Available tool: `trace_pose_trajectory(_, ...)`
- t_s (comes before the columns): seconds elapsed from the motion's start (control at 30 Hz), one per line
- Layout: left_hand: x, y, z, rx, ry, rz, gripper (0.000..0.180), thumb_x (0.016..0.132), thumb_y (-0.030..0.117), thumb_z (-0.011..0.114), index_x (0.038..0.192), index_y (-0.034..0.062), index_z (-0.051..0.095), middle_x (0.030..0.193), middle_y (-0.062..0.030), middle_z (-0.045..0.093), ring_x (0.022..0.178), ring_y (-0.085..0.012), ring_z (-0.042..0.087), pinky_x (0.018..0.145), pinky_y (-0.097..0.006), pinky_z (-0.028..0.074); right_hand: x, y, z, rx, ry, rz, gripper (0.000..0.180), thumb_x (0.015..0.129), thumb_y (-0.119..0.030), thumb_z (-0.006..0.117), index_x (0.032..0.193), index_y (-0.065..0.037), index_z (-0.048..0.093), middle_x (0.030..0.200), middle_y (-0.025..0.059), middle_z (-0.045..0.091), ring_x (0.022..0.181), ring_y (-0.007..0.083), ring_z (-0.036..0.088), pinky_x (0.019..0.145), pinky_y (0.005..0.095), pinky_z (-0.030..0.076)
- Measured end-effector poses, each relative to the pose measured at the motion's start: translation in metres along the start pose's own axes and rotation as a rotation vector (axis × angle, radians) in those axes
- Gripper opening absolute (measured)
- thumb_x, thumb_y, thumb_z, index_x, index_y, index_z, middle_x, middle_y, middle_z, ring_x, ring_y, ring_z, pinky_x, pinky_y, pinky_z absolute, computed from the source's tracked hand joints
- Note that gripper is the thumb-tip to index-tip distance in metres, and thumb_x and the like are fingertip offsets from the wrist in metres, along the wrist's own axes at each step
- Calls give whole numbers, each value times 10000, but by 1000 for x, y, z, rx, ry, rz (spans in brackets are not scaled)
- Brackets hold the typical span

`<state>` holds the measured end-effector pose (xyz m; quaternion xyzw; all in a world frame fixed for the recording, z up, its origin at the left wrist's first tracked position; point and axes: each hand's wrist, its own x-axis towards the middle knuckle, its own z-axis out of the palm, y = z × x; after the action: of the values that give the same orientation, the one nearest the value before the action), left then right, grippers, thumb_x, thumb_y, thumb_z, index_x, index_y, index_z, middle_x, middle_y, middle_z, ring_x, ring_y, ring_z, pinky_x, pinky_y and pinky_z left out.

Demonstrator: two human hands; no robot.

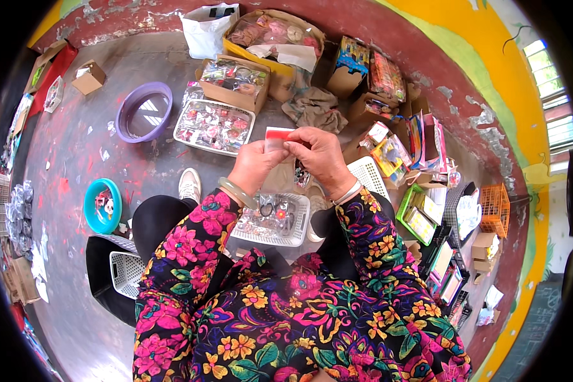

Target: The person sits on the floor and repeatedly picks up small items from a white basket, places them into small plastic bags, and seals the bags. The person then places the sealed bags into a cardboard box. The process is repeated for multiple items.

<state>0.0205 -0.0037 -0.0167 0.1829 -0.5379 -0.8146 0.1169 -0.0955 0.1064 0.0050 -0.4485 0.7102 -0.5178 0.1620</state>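
Note:
Both of my hands are raised in front of me and meet at a small red and white card (277,134). My left hand (253,167) pinches the card's lower left part. From the other side, my right hand (321,159) closes its thumb and fingers on the right edge. Below the right fingers shows a clear packet (301,174) with dark contents; whether it joins the card I cannot tell. Under my hands, between my legs, a white plastic basket (293,237) holds clear packets and dark rings.
Ahead stands another white basket (183,130) full of small packets, beside an open cardboard box (259,97). A purple basin (122,114) and a teal basin (90,207) sit to the left. On the right are a green basket (403,219) and an orange crate (494,210).

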Motion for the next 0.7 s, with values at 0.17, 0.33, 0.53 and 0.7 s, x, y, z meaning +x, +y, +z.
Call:
trace_pose_trajectory(0.17,2,-5,-7,48,-50,-136,203,825,118,615,987,-2,596,891,-35,627,764,-109,604,677,-238,484,-2,-13,-1,-42,-121,91,129,746,-98,622,843,-15,609,780,116,607,658,210,570,600,283,444)
trace_pose_trajectory(0.33,-1,-1,0,-3,-139,-181,239,803,88,634,1022,14,572,896,-36,617,785,-119,608,691,-248,491,-1,-6,-7,-109,-103,85,107,775,-111,593,839,-26,580,730,121,593,637,222,568,579,306,436)
trace_pose_trajectory(0.53,0,-4,-2,7,-131,-172,288,784,46,640,1056,16,551,930,-36,605,821,-117,596,713,-255,488,0,-13,-5,-129,15,81,68,806,-59,561,847,-5,548,694,74,572,604,131,538,561,257,439)
trace_pose_trajectory(0.7,0,-3,-2,15,-197,-172,355,751,12,652,1089,10,543,973,-27,597,877,-117,581,780,-268,470,3,3,-8,294,-7,267,50,825,-36,548,825,14,551,701,42,594,617,85,565,544,213,452)
